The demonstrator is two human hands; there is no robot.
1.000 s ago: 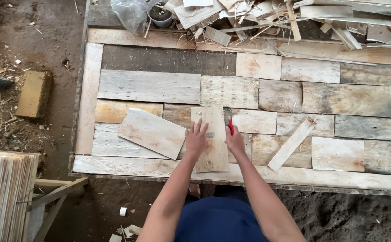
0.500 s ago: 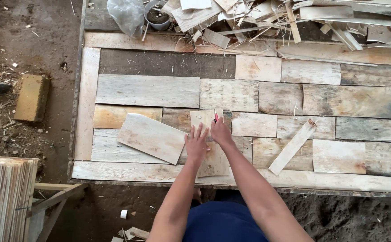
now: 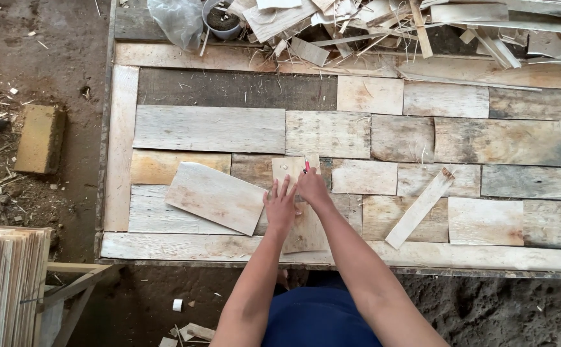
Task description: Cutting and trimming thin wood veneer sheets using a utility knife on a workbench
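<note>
A patchwork wooden panel [image 3: 210, 128] on dirt ground is mostly filled. Left hand [image 3: 279, 209] presses flat, fingers spread, on an upright loose board [image 3: 300, 228]; right hand [image 3: 312, 186] grips a red pencil [image 3: 306, 166] at the board's top edge.

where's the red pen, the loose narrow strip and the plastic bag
red pen [image 3: 306, 167], head view, on its tip showing above the right hand
loose narrow strip [image 3: 420, 207], head view, on its middle
plastic bag [image 3: 179, 20], head view, on its crumpled centre
</note>
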